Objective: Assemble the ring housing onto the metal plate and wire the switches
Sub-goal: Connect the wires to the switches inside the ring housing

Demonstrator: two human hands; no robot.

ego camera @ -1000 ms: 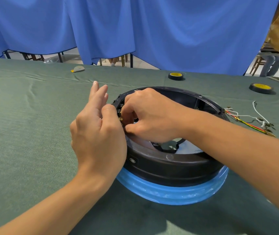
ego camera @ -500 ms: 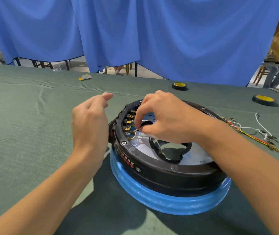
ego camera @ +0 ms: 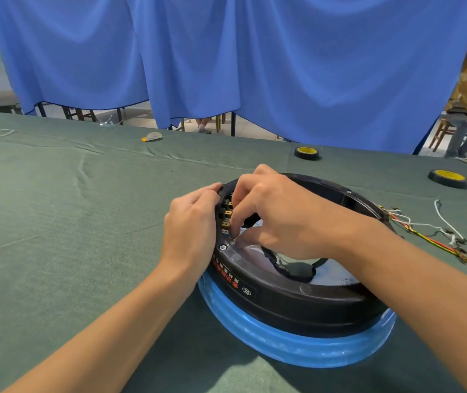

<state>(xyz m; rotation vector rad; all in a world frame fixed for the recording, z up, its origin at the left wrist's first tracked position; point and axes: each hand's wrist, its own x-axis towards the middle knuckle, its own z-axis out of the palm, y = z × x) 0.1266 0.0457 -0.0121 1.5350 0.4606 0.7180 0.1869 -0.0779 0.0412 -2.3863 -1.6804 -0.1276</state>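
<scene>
A blue curtain (ego camera: 255,66) hung across the whole top of the frame, and under it a green-clothed table (ego camera: 56,222) filled the rest. Right of centre on the cloth lay the plate (ego camera: 297,350), its rim wrapped in blue film and showing as a crescent along the near side. The black housing (ego camera: 297,302) sat on top of it, ring-shaped and open upward, with shiny metal visible through the middle.

Both forearms came in from the bottom edge and met at the ring's left side. The left hand (ego camera: 191,225) was outside the ring, its palm against the outer wall and its fingers curled up over the rim, holding the housing there. The right hand (ego camera: 280,217) reached over from the right and dipped inside the ring, its fingers bent down in front of the switches (ego camera: 226,217), a short row of brass-tabbed parts on the inner left wall. Its thumb and forefinger were drawn close together just below that row. From where I stood I could not tell whether anything was pinched between them.

A bundle of wires (ego camera: 436,234), white, red and yellow, trailed over the cloth from the ring's right side. Two tape rolls with yellow centres lay beyond the ring, one in the middle distance (ego camera: 306,152) and one at the far right (ego camera: 447,178).
</scene>
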